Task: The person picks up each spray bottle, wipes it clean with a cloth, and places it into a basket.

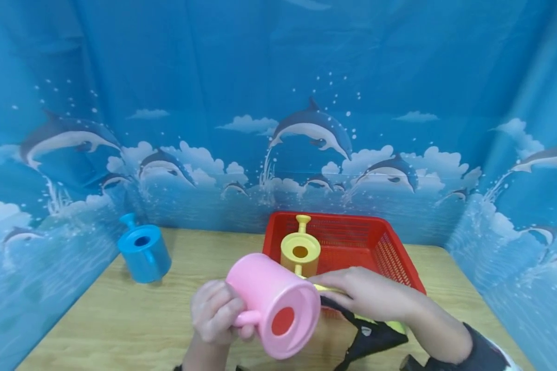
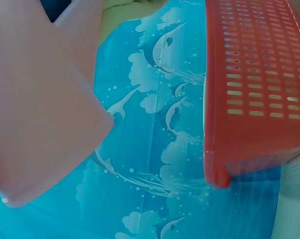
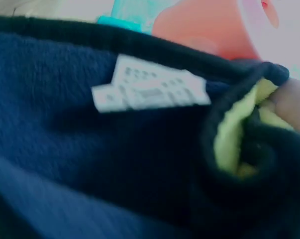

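Observation:
In the head view my left hand [image 1: 217, 312] grips a pink watering can [image 1: 269, 299] by its handle. The can is tilted, its round top hole facing down and right. It looms large and blurred at the left of the left wrist view. My right hand [image 1: 371, 293] pinches a yellow cloth item with black trim [image 1: 369, 335] between thumb and fingers. Its dark blue lining [image 3: 65, 89] and a white label [image 3: 150, 89] fill much of the right wrist view. What kind of item it is, I cannot tell.
Behind the hands stands a red perforated basket [image 1: 390, 252], with a yellow watering can [image 1: 300, 250] upright at its left side. A blue watering can [image 1: 144, 252] stands on the wooden table [image 1: 120, 319] at the left. A dolphin-print curtain [image 1: 213, 129] encloses the table's back and sides.

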`<state>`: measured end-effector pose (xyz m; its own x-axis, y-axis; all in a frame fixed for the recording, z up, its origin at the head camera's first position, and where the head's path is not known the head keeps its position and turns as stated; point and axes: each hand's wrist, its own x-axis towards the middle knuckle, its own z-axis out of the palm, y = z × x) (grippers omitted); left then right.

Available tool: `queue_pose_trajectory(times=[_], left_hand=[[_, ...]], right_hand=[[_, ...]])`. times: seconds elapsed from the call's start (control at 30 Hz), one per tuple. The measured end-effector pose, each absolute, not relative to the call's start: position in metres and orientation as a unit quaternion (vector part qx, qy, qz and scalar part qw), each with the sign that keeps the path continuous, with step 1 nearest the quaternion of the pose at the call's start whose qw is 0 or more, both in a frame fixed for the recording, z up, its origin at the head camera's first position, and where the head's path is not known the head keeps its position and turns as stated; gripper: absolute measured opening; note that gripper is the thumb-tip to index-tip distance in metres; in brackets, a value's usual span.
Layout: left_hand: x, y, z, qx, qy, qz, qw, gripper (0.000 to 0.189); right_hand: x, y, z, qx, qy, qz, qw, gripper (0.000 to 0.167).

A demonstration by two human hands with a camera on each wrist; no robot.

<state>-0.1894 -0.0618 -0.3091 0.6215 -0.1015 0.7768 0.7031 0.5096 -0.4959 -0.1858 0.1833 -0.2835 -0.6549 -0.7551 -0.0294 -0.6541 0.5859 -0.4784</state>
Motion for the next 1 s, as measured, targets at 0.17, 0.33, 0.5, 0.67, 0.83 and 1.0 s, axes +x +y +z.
queue_pose_trajectory(times=[0.17,0.33,0.5,0.67,0.83,1.0], left_hand=[[-0.191,-0.060,-0.307,-0.422,-0.346,-0.265,0.795,0.052],[-0.189,-0.056,-0.305,-0.428,-0.347,-0.260,0.793,0.052],[-0.186,-0.055,-0.310,-0.419,-0.360,-0.260,0.792,0.051],[-0.182,-0.057,-0.315,-0.415,-0.382,-0.257,0.785,0.051],[-0.183,-0.054,-0.313,-0.436,-0.356,-0.240,0.791,0.050],[-0.177,-0.052,-0.311,-0.467,-0.363,-0.224,0.774,0.050]], right_hand=[[-0.180,0.192,-0.279,-0.421,0.881,-0.191,0.096,0.044],[-0.183,0.192,-0.279,-0.433,0.874,-0.198,0.101,0.045],[-0.191,0.185,-0.280,-0.442,0.864,-0.208,0.122,0.043],[-0.201,0.179,-0.277,-0.461,0.843,-0.228,0.158,0.042],[-0.211,0.175,-0.279,-0.449,0.830,-0.262,0.204,0.042],[-0.218,0.172,-0.284,-0.423,0.832,-0.274,0.230,0.041]])
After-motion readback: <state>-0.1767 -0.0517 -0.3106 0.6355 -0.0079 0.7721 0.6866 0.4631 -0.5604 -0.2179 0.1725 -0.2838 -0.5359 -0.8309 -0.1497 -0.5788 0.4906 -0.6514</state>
